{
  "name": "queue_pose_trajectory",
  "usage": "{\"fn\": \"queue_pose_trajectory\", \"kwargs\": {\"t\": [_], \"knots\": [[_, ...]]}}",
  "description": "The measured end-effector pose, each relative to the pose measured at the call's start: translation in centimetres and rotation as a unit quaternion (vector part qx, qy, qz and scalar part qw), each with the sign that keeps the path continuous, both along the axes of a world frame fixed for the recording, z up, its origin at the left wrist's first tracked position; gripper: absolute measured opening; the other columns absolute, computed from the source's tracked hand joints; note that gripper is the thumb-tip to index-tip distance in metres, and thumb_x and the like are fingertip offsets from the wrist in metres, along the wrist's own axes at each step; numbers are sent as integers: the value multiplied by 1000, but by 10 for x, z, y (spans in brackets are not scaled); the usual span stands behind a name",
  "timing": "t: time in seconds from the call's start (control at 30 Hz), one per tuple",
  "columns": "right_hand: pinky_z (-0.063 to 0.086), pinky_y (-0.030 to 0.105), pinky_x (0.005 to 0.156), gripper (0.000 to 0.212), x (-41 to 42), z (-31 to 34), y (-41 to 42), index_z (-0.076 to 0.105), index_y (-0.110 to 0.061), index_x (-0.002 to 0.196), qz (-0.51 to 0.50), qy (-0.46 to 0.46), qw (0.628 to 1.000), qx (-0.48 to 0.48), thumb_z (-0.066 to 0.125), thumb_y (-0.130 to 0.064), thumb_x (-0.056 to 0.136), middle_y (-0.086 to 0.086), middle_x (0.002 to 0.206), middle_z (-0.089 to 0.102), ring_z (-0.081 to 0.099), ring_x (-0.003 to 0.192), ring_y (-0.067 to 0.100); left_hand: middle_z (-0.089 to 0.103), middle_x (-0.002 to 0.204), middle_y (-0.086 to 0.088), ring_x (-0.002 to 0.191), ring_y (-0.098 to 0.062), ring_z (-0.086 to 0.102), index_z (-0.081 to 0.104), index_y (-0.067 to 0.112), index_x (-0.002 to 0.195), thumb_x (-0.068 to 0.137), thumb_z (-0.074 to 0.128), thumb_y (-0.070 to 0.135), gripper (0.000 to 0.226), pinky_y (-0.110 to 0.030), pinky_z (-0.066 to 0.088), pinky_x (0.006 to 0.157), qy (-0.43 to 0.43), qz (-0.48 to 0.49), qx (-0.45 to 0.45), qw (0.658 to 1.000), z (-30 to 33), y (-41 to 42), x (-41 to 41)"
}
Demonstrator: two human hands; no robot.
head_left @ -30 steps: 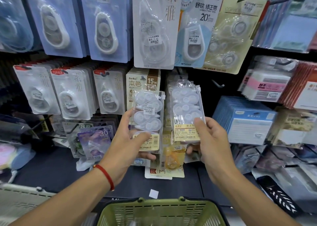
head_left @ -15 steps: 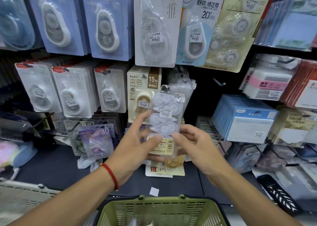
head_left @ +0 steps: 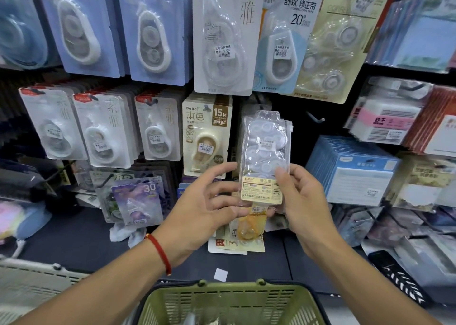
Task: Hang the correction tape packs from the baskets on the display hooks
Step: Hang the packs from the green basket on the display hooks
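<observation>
**Clear pack of correction tapes held up at the display wall**

The right hand (head_left: 302,201) pinches a clear plastic correction tape pack (head_left: 265,157) at its lower right edge, thumb on the front beside the yellow label (head_left: 261,190), the other fingers curled behind it. The pack stands upright in front of the display, just right of a beige "15M" card (head_left: 206,133) hanging on its hook. Its top seems level with a hook behind it, though the glare of the plastic hides whether it is threaded on. The left hand (head_left: 204,208), a red cord (head_left: 160,253) round its wrist, has its fingers spread and relaxed; the fingertips reach the pack's lower left edge and appear to touch it. A bare hook (head_left: 315,118) juts from the dark panel to the right of the pack. Below the hands, at the bottom edge, sits a green basket (head_left: 229,300); a pale grey basket (head_left: 37,282) lies at the lower left. Other carded tapes (head_left: 103,129) hang in rows to the left.
</observation>
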State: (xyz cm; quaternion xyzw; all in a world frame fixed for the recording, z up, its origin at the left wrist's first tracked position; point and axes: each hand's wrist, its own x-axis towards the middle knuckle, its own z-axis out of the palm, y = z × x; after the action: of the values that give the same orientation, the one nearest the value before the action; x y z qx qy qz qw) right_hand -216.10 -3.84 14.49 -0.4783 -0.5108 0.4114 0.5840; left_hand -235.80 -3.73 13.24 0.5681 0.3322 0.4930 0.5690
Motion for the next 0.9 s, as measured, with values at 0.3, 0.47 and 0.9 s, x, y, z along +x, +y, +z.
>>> {"fn": "queue_pose_trajectory", "kwargs": {"t": [0.3, 0.47, 0.9], "knots": [[60, 34, 64, 25, 9, -9, 9, 73, -29, 105, -22, -70, 997, -19, 52, -42, 109, 3, 100, 80, 79, 92, 24, 73, 120, -4, 105, -21, 75, 64, 32, 131, 74, 84, 3, 66, -43, 61, 96, 54, 33, 9, 998, -1, 4, -2], [39, 38, 115, 51, 19, -29, 8, 44, -15, 153, -104, -459, 882, 32, 57, -28, 106, 3, 147, 51, 48, 138, 22, 63, 135, 11, 129, -6, 57, 62, 29, 140, 88, 68, 0, 59, -25, 48, 108, 324, 180, 187, 910, -5, 13, -14], [34, 52, 121, 76, -26, -11, 106, 17, -19, 167, -143, -660, 734, 68, 51, -29, 100, 13, 176, 3, 12, 161, 31, 9, 170, -1, 155, -25, 18, 31, 23, 164, 85, 72, 7, 91, -41, 51, 108, 471, 224, 297, 800, -18, 41, -23]]}}
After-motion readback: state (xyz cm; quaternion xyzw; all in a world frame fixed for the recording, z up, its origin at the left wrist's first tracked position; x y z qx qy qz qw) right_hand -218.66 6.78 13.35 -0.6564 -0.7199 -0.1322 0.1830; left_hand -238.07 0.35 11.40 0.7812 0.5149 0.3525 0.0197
